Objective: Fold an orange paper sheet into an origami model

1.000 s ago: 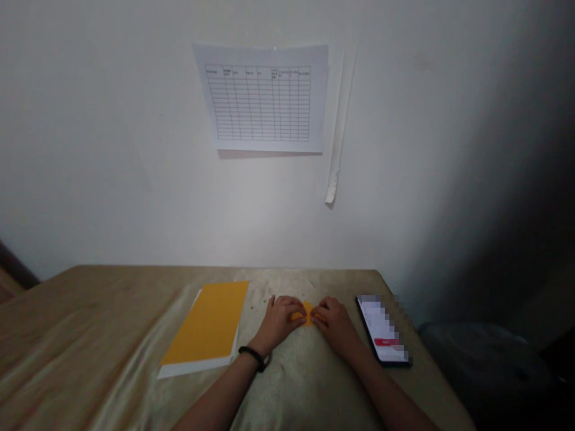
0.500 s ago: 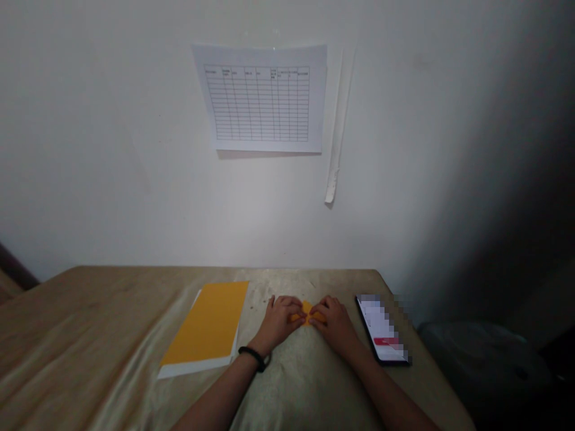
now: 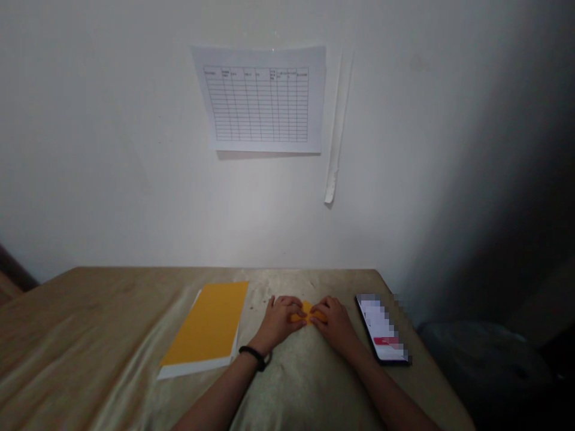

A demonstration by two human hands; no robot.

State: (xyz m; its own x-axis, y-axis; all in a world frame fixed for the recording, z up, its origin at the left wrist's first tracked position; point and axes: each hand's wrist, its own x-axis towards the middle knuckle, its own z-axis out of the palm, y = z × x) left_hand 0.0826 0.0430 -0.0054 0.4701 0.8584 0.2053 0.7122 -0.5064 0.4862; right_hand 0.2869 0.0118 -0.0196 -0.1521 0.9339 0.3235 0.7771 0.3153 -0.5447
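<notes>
The left hand [image 3: 283,316], a black wristband [image 3: 253,358] behind it, pinches the left side of a small piece of yellow paper [image 3: 307,307], which lies on the bench [image 3: 309,383] between the two hands; the right hand [image 3: 335,320] grips its other side, thumb and fingers closed. Handling it well calls for even pressure from both thumbs and edges lined up before any crease is pressed; a lopsided pull could skew or tear the paper. A satiny tan cloth covers the bench, rumpled at the left, where a large yellow sheet [image 3: 209,323] rests over white paper [image 3: 193,368]. On the pale wall [image 3: 112,149] behind hangs a printed grid form [image 3: 263,105], with a narrow white strip [image 3: 336,137] just beside it. Rightward lies a smartphone [image 3: 375,323], its lit screen partly pixelated; beyond the bench's edge, shadow obscures a dark bulky object [image 3: 487,353].
</notes>
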